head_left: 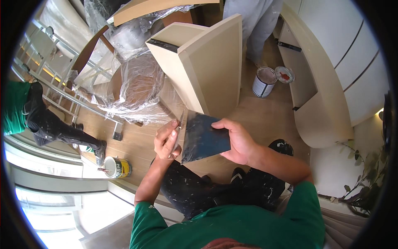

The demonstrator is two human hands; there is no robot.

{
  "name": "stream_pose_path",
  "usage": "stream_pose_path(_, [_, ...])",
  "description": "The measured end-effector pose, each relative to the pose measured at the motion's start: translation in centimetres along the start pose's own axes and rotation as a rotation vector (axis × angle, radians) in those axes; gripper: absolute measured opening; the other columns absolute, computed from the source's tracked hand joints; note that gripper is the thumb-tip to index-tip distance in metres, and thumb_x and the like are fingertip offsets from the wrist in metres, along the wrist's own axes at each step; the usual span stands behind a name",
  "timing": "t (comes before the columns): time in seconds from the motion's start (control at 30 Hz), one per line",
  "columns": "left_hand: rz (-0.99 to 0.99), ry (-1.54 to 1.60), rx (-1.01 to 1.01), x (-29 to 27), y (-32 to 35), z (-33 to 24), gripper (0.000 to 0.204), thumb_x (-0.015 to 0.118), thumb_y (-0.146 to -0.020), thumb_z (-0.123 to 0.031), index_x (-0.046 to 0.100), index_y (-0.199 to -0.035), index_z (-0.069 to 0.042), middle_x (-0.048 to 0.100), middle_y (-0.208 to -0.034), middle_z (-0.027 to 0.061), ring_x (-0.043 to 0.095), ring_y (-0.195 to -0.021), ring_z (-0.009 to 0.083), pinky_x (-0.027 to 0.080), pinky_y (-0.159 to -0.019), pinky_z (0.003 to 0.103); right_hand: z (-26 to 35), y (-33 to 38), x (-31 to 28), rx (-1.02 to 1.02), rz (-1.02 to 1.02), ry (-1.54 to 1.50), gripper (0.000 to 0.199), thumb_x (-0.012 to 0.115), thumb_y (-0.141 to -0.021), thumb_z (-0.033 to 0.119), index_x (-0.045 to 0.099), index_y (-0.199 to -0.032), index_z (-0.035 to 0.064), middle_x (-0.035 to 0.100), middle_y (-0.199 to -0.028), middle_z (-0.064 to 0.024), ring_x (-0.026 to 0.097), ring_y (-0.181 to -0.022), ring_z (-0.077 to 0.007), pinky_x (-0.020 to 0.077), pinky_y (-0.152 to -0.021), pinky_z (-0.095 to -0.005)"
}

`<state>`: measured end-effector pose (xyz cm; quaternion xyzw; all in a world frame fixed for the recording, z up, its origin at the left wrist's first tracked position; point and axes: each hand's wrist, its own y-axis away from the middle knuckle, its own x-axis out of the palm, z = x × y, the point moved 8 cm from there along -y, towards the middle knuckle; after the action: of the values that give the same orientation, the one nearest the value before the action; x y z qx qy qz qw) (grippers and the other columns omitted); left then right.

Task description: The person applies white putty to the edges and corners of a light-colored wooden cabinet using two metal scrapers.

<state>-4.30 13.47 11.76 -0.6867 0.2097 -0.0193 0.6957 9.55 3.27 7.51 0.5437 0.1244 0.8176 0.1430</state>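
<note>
My right hand (238, 140) grips a dark blue, flat, roughly square plate (206, 137) with grey smears on its face and a pale strip along its left edge. The thumb lies on top and the fingers go underneath. Closed in a pinch, my left hand (166, 140) holds a thin, pointed metal blade (181, 118), seen nearly edge-on, close to the plate's pale edge. Its exact kind is unclear. Just beyond both hands stands a beige cabinet piece (211, 66), tilted, with a broad flat face toward the right.
An opened paint can (264, 82) and its lid (285, 75) stand right of the cabinet piece; a yellow-labelled can (117, 167) sits left. Plastic-wrapped chairs (137, 83), a metal ladder (78, 97), a curved beige cabinet (321, 79) and two people's legs (66, 128) (259, 29) surround me.
</note>
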Motion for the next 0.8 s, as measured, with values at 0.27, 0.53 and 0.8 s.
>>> stream_pose_path(0.27, [0.417,-0.104,-0.039,2.6,1.6,2.2,0.057,0.079,-0.071,-0.007,0.064,-0.126,-0.002,0.066,-0.116,0.0137,0.067,-0.100,0.0311,0.058,-0.081,0.036,0.5,-0.7,-3.1,0.003,-0.005,0.038,0.029,0.052,-0.092,0.018,0.061,-0.113,-0.0005,0.069,-0.108,-0.0109,0.068,-0.097,-0.0216,0.0529,-0.092,-0.0384])
stream_pose_path(0.53, [0.139,-0.174,-0.670,1.7,9.2,8.5,0.023,0.059,-0.095,-0.004,0.064,-0.116,0.006,0.063,-0.095,0.0199,0.062,-0.083,0.0310,0.050,-0.075,0.038,5.5,-3.3,-8.5,-0.244,0.040,0.077,0.044,0.051,-0.086,0.013,0.056,-0.127,-0.0038,0.067,-0.117,-0.0140,0.066,-0.107,-0.0256,0.0512,-0.098,-0.0424])
stream_pose_path(0.8, [-0.181,-0.299,-1.002,-3.2,13.2,13.2,0.028,0.051,-0.104,-0.015,0.055,-0.093,0.010,0.048,-0.076,0.0156,0.040,-0.067,0.0251,0.038,-0.063,0.037,5.4,-5.1,-5.5,-1.528,0.012,2.280,0.065,0.063,-0.076,-0.006,0.058,-0.135,0.0204,0.054,-0.121,-0.0059,0.053,-0.109,-0.0265,0.0422,-0.094,-0.0422])
